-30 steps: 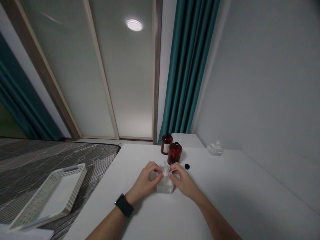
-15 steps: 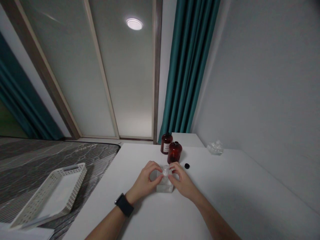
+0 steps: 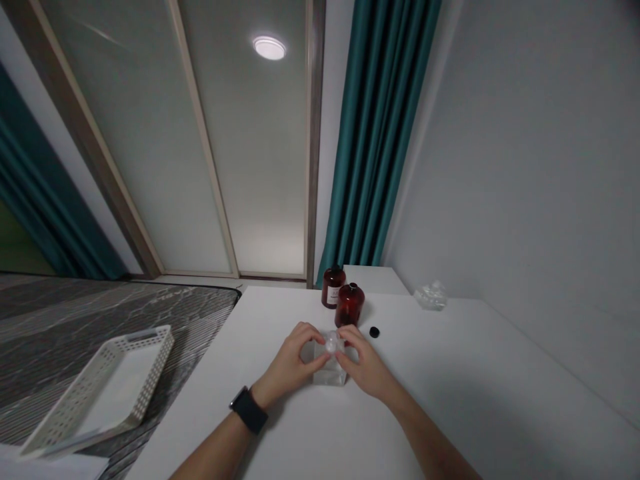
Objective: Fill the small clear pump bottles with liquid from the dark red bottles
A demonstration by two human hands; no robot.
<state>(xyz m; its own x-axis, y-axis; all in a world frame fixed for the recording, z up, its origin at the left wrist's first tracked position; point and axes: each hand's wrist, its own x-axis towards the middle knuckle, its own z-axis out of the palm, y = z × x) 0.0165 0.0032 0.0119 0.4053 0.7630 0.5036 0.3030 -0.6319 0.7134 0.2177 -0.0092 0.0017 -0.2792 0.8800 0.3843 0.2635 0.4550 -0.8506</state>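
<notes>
A clear square bottle stands on the white table in front of me. My left hand and my right hand close on it from either side, fingertips pinching a small clear round cap on its top. A black watch sits on my left wrist. Just behind my hands stands a dark red bottle with an open neck, and a second dark red bottle stands behind it. A small black cap lies on the table to the right of them.
A crumpled clear plastic wrap lies at the table's far right near the grey wall. A white perforated basket rests on the dark patterned mattress to the left. Teal curtains hang behind the table.
My fingers have shifted slightly around the clear cap on the bottle's top; the bottle stays in place and nothing else has moved.
</notes>
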